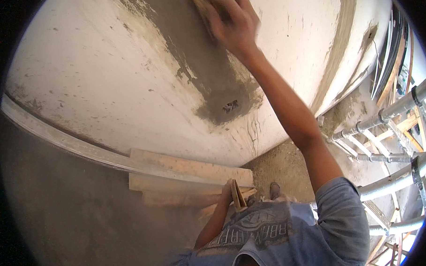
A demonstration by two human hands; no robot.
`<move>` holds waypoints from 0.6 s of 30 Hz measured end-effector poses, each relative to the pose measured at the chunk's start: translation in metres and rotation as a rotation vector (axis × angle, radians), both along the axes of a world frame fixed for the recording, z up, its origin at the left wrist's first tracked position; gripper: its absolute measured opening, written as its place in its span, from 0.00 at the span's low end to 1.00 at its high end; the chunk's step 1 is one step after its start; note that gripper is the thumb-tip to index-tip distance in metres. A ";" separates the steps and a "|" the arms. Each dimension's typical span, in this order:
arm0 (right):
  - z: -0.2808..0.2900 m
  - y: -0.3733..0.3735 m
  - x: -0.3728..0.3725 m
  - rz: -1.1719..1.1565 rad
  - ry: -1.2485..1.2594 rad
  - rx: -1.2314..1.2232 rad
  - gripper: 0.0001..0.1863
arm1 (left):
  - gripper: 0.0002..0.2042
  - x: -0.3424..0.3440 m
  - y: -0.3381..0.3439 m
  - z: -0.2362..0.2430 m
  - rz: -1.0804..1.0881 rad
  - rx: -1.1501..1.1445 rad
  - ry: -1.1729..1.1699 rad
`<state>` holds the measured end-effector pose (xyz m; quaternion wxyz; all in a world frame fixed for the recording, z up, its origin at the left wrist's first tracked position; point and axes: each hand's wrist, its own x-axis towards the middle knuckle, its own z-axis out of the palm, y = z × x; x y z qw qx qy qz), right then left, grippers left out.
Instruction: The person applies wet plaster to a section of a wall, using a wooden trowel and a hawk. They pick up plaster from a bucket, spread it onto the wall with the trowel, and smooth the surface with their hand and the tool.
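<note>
My right hand [233, 23] is raised to the top of the view, its fingers wrapped round a tan block [203, 3] held against the wall. Motion blur and the view's edge hide whether it is a sponge or a float. Beneath it runs a broad band of damp grey plaster [192, 52] on the white wall [84, 58]. Where the band ends lower down, a small hole [230, 106] shows wires or debris inside. Low by my waist, my left hand [227, 190] grips a flat, thin-edged tan tool [239, 196], seen nearly edge-on.
Wooden planks [188, 168] lie along the wall's foot, beside a long pale rail [72, 140]. Metal scaffold tubes [397, 109] and a ladder-like frame stand at right. Pipes and boards [394, 55] lean at far right. Another narrow plaster strip [335, 53] runs down the wall.
</note>
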<state>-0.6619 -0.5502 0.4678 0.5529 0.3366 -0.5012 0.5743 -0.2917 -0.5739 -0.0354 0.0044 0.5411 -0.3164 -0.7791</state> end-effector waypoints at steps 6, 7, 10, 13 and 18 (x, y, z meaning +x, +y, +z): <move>-0.039 -0.024 0.015 -0.026 -0.084 -0.013 0.11 | 0.24 0.026 -0.018 -0.101 -0.579 -0.770 0.139; -0.087 -0.017 0.017 0.029 -0.174 0.048 0.13 | 0.23 0.031 -0.023 -0.108 -0.536 -0.691 0.116; -0.242 0.022 0.015 0.005 -0.276 0.344 0.17 | 0.20 0.022 -0.026 -0.109 -0.392 -0.584 0.213; -0.270 0.039 0.023 0.012 -0.367 0.363 0.16 | 0.18 0.023 -0.028 -0.079 -0.330 -0.372 0.181; -0.201 0.004 0.024 0.029 -0.242 0.244 0.15 | 0.14 0.014 -0.007 0.002 -1.061 -1.500 0.147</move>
